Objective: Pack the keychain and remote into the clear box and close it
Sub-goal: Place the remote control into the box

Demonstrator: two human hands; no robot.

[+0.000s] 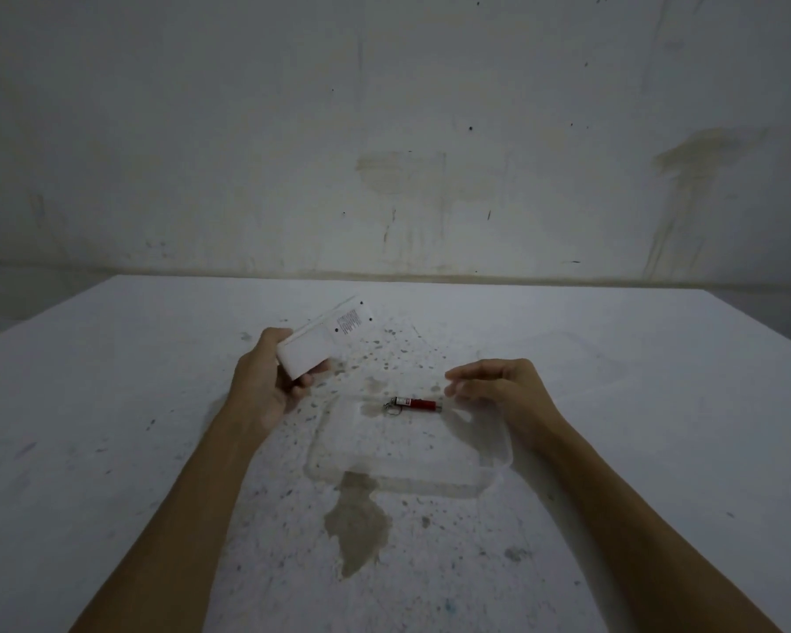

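My left hand (266,381) grips a white remote (325,340), back side up with its label showing, raised above the table to the left of the clear box. The clear box (498,463) lies open on the table in front of me, its walls faint. Inside it, near the far edge, lies a red keychain (414,404) with a metal ring at its left end. My right hand (503,390) hovers at the box's far right corner, fingers apart and curled, holding nothing. I cannot make out the box's lid.
The white table (110,427) is speckled and stained, with a brownish patch (357,523) just in front of the box. A stained wall (384,130) stands behind the table's far edge. The table's left and right edges fall away at the sides.
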